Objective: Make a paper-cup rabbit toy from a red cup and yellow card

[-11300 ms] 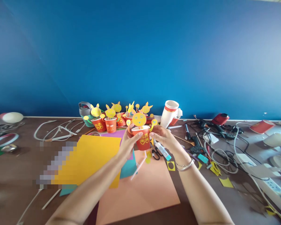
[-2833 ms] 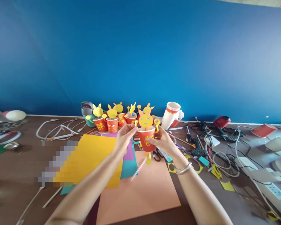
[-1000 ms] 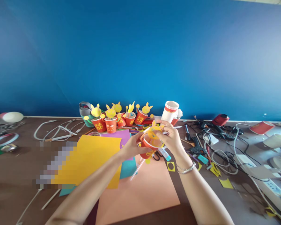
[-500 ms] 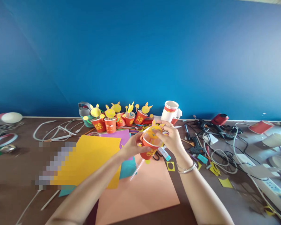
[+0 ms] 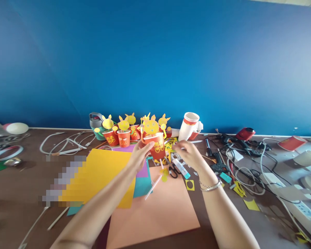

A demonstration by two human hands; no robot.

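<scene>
My left hand [image 5: 140, 155] is shut on a red paper cup [image 5: 155, 147] printed with a gold double-happiness sign. The cup is tilted, and a yellow paper animal face [image 5: 151, 127] on a stick rises from it. A thin stick pokes out below the cup. My right hand [image 5: 188, 155] is apart from the cup and holds nothing that I can see. Under it lie black-handled scissors [image 5: 173, 172], a glue tube with a teal cap [image 5: 181, 168] and a small roll of clear tape [image 5: 175, 157].
Similar red cups with yellow faces [image 5: 123, 138] stand along the wall beside a bottle [image 5: 95, 124] and white cup stack [image 5: 188, 126]. Yellow card [image 5: 103, 180] and peach card [image 5: 155, 214] lie below. Cables and a glue gun [image 5: 217, 162] crowd the right.
The cup has swung from mouth-toward-me back to nearly upright and moved up and left. My right hand has let go of it and moved right.
</scene>
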